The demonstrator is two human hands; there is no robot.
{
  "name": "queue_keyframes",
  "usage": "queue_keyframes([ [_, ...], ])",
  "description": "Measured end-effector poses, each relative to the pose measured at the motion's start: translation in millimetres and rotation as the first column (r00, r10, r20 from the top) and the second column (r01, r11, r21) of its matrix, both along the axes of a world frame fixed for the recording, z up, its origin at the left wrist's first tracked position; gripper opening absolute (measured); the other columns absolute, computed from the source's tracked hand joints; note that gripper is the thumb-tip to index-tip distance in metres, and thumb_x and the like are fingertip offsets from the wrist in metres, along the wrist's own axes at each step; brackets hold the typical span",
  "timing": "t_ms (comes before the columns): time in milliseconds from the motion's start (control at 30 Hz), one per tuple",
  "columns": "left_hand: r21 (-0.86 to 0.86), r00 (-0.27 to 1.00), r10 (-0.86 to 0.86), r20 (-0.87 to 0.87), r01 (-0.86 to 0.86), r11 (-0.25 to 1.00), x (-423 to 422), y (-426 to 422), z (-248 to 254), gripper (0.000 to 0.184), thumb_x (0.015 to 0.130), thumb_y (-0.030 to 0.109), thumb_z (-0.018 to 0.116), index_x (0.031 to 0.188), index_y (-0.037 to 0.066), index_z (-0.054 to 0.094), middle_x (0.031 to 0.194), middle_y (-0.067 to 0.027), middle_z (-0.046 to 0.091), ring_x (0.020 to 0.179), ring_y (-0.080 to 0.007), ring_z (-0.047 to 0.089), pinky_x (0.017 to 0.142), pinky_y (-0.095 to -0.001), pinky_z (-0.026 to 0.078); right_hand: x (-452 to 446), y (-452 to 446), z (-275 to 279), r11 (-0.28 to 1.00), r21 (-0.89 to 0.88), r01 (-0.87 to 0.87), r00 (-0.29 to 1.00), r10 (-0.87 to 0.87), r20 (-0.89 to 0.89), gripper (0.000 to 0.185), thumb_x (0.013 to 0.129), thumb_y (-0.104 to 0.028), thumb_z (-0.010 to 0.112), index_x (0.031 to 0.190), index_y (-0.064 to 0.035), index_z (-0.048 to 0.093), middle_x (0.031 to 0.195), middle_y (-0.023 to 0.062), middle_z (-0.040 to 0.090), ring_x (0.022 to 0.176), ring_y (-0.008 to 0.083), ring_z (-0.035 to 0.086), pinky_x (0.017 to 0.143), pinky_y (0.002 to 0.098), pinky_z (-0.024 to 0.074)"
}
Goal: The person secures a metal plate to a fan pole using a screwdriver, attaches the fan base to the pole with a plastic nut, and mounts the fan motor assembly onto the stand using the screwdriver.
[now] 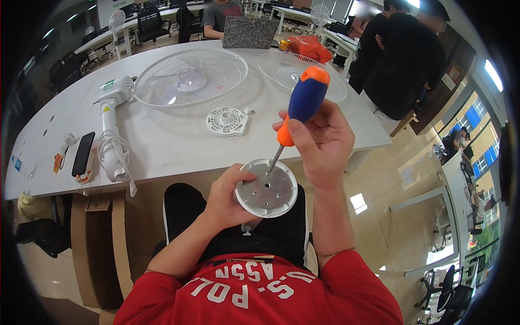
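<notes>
My right hand (323,135) is closed around a screwdriver (307,102) with a blue and orange handle. Its metal shaft slants down, and the tip meets the upper part of a round metal plate (264,196) with a white rim and several small holes. My left hand (230,192) grips this disc-shaped part by its left edge, thumb resting on the metal face. The disc is held over my lap, in front of the table edge. Whether a screw sits under the tip is too small to tell.
On the white table (179,143) lie a fan motor and stand with coiled cord (112,146), a fan guard with clear blades (192,80), another guard (271,66), a white round plastic part (226,121) and a phone (84,154). A laptop (250,32) stands beyond; people are around.
</notes>
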State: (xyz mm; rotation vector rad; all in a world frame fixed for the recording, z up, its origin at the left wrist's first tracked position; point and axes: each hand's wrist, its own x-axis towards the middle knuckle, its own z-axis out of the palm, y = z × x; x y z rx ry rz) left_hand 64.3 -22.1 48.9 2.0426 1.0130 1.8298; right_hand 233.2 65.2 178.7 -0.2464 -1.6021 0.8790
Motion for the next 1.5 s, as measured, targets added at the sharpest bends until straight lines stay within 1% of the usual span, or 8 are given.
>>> queue_keyframes([
  [200,-0.003,1.000,-0.001,0.012,0.001,1.000,0.8,1.0,-3.1,0.073,0.065,0.019,0.101,0.123,0.010,0.057,0.103,-0.0111,0.068,0.091,-0.0264,0.070,0.081,-0.0358,0.056,-2.5,0.4,-3.5,0.999,0.044,0.000,0.999,-0.002,0.043,0.039,0.096,0.002,0.073,0.130,0.0106,0.054,0.111,0.0203,0.073,0.101,0.0260,0.077,0.089,0.0444,0.0668],
  [267,0.004,1.000,0.008,0.009,-0.008,1.000,0.3,1.1,-1.5,0.073,0.065,0.019,0.101,0.123,0.010,0.057,0.103,-0.0109,0.068,0.091,-0.0260,0.070,0.080,-0.0356,0.056,-4.6,-3.4,-3.2,0.999,-0.032,-0.007,0.999,0.006,-0.033,0.048,0.091,0.003,0.079,0.133,0.0108,0.058,0.106,0.0157,0.077,0.098,0.0195,0.077,0.089,0.0348,0.0618],
  [900,-0.060,0.998,0.026,0.049,-0.023,0.998,2.8,-1.8,-15.9,0.102,0.066,0.025,0.104,0.141,0.005,0.037,0.114,-0.0177,0.074,0.101,-0.0279,0.078,0.087,-0.0358,0.061,-6.7,-5.9,12.1,0.986,0.005,-0.167,0.985,0.168,-0.035,0.045,0.095,-0.001,0.077,0.133,0.0096,0.056,0.111,0.0191,0.075,0.101,0.0241,0.077,0.091,0.0381,0.0634],
  [1100,-0.038,0.998,0.064,0.003,-0.064,0.997,1.4,-1.8,-12.6,0.103,0.067,0.026,0.103,0.142,0.004,0.036,0.114,-0.0184,0.075,0.102,-0.0287,0.078,0.087,-0.0358,0.061,6.2,-6.3,23.3,0.989,-0.018,-0.143,0.988,0.142,-0.066,0.042,0.091,-0.006,0.075,0.130,0.0045,0.061,0.095,0.0098,0.074,0.080,0.0139,0.071,0.072,0.0337,0.0594],
  [1167,-0.046,0.998,0.064,0.003,-0.064,0.997,1.9,-2.3,-10.6,0.103,0.067,0.026,0.103,0.142,0.004,0.036,0.115,-0.0189,0.075,0.102,-0.0289,0.078,0.087,-0.0358,0.061,21.0,-6.0,37.5,0.995,0.093,-0.035,0.763,-0.034,0.645,0.037,0.081,-0.009,0.078,0.114,0.0022,0.065,0.086,0.0104,0.071,0.072,0.0206,0.066,0.068,0.0313,0.0518],
  [1200,-0.056,0.998,0.063,0.002,-0.063,0.996,2.1,-2.2,-9.6,0.103,0.068,0.027,0.103,0.142,0.004,0.035,0.115,-0.0194,0.075,0.103,-0.0291,0.078,0.087,-0.0359,0.061,22.7,-3.9,38.3,0.995,0.095,-0.034,0.763,-0.035,0.645,0.037,0.081,-0.009,0.078,0.114,0.0022,0.065,0.086,0.0104,0.071,0.072,0.0206,0.066,0.068,0.0313,0.0518],
  [1300,-0.060,0.998,0.048,0.035,-0.046,0.997,4.2,0.2,-11.4,0.102,0.069,0.027,0.103,0.142,0.004,0.035,0.118,-0.0201,0.075,0.103,-0.0299,0.079,0.087,-0.0366,0.062,21.9,-3.6,37.9,0.987,0.089,-0.133,0.410,-0.027,0.912,0.029,0.067,-0.010,0.081,0.092,0.0002,0.072,0.081,0.0148,0.067,0.076,0.0315,0.067,0.073,0.0376,0.0539],
  [1500,-0.174,0.998,0.059,0.022,-0.054,0.983,7.0,-3.7,-9.3,0.107,0.063,0.023,0.106,0.141,0.003,0.035,0.131,-0.0156,0.066,0.116,-0.0236,0.071,0.100,-0.0384,0.057,19.2,-7.0,28.7,0.964,0.225,-0.142,0.312,-0.173,0.934,0.028,0.074,-0.020,0.080,0.095,-0.0017,0.075,0.096,0.0189,0.074,0.096,0.0400,0.070,0.086,0.0476,0.0567],
])
